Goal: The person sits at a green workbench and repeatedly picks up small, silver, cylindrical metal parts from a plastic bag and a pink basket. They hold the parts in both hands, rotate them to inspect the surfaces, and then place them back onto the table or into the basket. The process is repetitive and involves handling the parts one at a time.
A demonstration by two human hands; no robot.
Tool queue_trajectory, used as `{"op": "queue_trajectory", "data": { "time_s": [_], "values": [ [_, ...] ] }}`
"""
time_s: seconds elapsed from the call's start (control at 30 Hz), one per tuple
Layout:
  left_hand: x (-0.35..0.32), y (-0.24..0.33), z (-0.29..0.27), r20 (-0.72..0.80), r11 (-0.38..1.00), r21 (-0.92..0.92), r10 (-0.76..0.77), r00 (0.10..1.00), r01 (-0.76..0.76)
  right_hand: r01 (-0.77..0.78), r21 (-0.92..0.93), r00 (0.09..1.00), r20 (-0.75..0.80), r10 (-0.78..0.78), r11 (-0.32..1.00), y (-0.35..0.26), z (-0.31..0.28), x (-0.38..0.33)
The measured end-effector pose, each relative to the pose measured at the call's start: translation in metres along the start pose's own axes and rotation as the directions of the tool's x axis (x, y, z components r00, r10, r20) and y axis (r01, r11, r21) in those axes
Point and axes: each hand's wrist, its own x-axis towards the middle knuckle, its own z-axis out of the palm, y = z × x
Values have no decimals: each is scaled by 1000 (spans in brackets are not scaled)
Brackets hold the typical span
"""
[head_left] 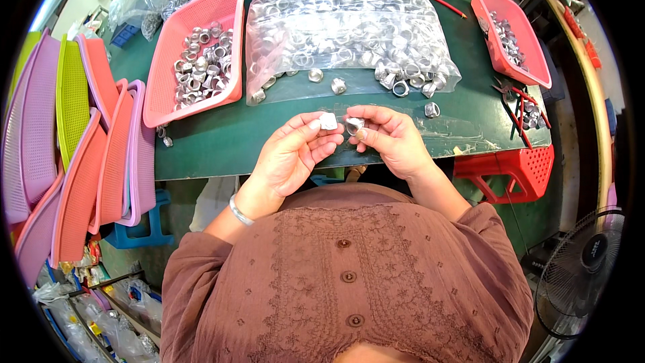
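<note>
By the tabletop's [201,154] near edge, my left hand [287,151] pinches a whitish piece [328,121], my right hand [398,140] a silver ring [354,124]; the ring seems light, stiff, slick, best gripped by its sides.

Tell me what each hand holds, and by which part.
The left hand pinches a small whitish piece near its lower-left edge; the right hand pinches a silver ring by its right side.

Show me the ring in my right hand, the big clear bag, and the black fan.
Ring [355,124]: head view, on its silvery metal.
Clear bag [359,80]: head view, on bare plastic near its lower edge.
Fan [594,249]: head view, on its dark hub.
</note>
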Motion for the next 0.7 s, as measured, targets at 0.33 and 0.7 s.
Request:
{"op": "queue_trajectory", "data": {
  "time_s": [0.33,0.7],
  "values": [
    [2,-1,-2,9,999,30,45,999,-45,214,-5,977,-12,-214,977,0,12,0],
    [4,-1,-1,59,999,47,11,998,-13,358,-303,925,-17,-380,883,3,12,2]
  ]
}}
